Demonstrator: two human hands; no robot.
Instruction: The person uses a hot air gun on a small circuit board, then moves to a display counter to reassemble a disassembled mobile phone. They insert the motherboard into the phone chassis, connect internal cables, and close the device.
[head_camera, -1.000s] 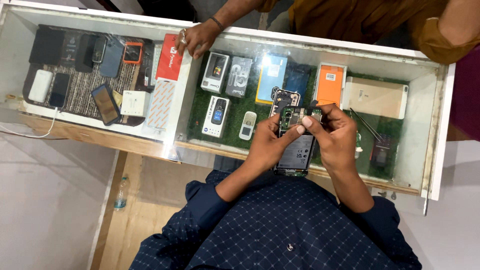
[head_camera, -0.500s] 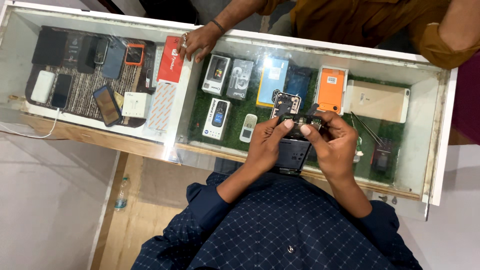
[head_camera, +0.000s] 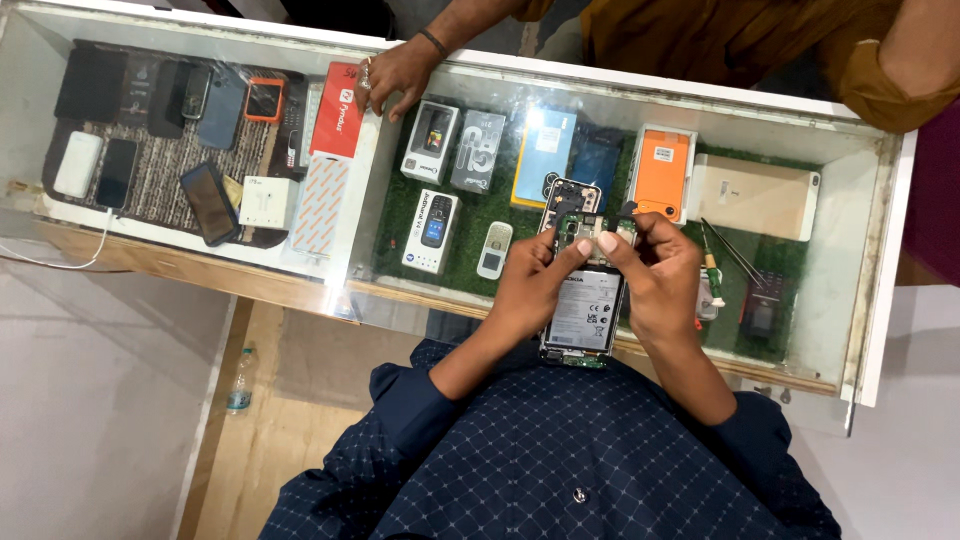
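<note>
Our left hand (head_camera: 525, 290) and right hand (head_camera: 655, 280) both grip the opened phone (head_camera: 583, 300), thumbs pinching at its top board. We should press lightly and evenly there.

Your left hand (head_camera: 528, 290) and right hand (head_camera: 655, 280) meet at the centre of the frame, forearms reaching up from the lower middle, thumbs and forefingers pinched close together.

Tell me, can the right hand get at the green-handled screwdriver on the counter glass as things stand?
Probably yes. The screwdriver lies on top of the glass counter, just beside the right hand, with nothing between them. That hand is pinching the opened phone, however.
</note>
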